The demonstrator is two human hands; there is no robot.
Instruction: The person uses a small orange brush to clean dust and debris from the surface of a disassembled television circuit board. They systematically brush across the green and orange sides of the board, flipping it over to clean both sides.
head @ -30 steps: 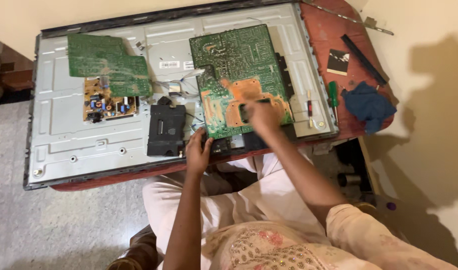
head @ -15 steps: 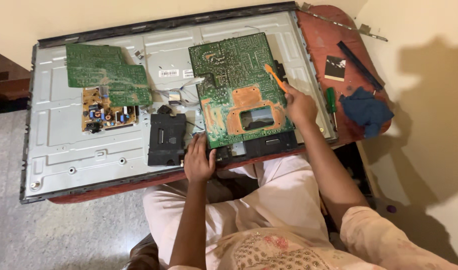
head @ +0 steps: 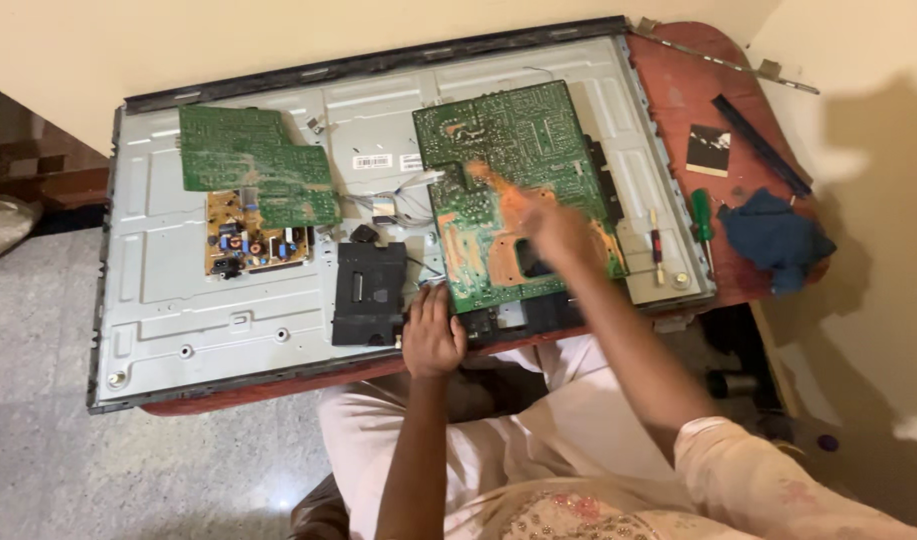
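Left hand [head: 433, 335]: fingers curled together at panel [head: 178, 300] edge | Right hand [head: 558, 232]: blurred, grip undeterminable, orange tool [head: 488, 180] beyond fingertips over green board [head: 518, 160] | Back cover off; boards remained mounted.

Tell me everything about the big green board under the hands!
The big green circuit board is roughly square, covered in fine pale lines and tiny parts, with orange-tan patches low down. It lies tilted on the grey metal panel. The blurred right hand holds an orange tool on it; the left hand rests by its lower left corner.
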